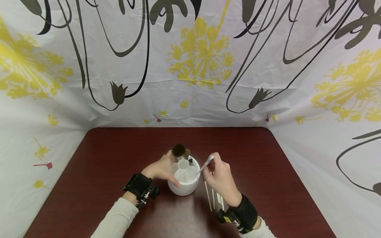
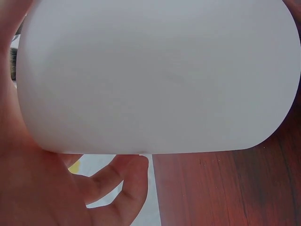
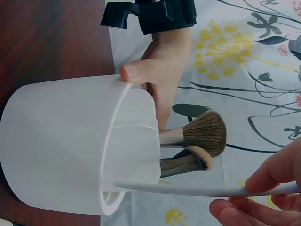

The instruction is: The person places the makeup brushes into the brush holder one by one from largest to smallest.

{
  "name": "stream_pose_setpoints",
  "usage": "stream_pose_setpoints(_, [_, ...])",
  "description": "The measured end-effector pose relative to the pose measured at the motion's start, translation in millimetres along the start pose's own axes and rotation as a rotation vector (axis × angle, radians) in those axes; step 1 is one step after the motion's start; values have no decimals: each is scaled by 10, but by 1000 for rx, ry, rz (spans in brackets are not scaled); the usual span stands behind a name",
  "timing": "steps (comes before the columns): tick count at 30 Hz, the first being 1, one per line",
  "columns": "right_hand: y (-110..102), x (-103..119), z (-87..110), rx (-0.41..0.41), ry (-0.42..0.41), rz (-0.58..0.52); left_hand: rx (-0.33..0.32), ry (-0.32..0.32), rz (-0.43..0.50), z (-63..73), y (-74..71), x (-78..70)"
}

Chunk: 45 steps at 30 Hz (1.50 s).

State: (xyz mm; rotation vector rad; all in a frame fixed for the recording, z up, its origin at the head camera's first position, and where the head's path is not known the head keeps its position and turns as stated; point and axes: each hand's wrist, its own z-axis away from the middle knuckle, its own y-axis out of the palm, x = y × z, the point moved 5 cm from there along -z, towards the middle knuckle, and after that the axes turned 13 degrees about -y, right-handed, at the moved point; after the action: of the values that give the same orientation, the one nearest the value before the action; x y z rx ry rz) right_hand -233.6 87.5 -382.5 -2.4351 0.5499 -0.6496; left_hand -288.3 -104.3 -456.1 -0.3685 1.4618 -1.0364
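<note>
A round white brush holder point(image 1: 184, 189) with inner dividers stands on the table. My left hand point(image 1: 162, 168) grips its left side, thumb over the near rim. Two makeup brushes stand in its far part, bristles up: a fluffy dark brown brush point(image 3: 207, 133) and a smaller angled brush point(image 3: 186, 162). Between thumb and fingertips, my right hand point(image 1: 219, 173) pinches a slim pale stick point(image 3: 183, 190). Its tapered lower end overlaps the holder's right rim, and the stick leans up to the right. The white holder wall point(image 2: 160, 80) fills most of the left wrist view.
Several thin light sticks point(image 1: 207, 193) lie on the dark red-brown table point(image 1: 134, 145), right of the holder and partly under my right hand. A white cloth point(image 1: 160, 66) with yellow and grey flower prints hangs behind the table and at both sides.
</note>
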Motion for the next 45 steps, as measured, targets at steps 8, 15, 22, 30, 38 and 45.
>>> stream_pose_setpoints(8, [55,-35,28,-16,2,0,-4,1,-9,-9,-5,-13])
stream_pose_setpoints(15, [117,-52,80,4,38,-6,-2,4,13,6,-5,9])
stream_pose_setpoints(22, [183,-82,110,18,53,8,-8,39,27,13,-16,-4])
stream_pose_setpoints(30, [285,-116,174,65,96,38,-9,51,38,24,-18,-11])
stream_pose_setpoints(38, [359,-114,224,115,113,30,-13,57,40,28,7,-2])
stream_pose_setpoints(45, [430,-137,265,127,123,17,-15,50,49,30,3,0])
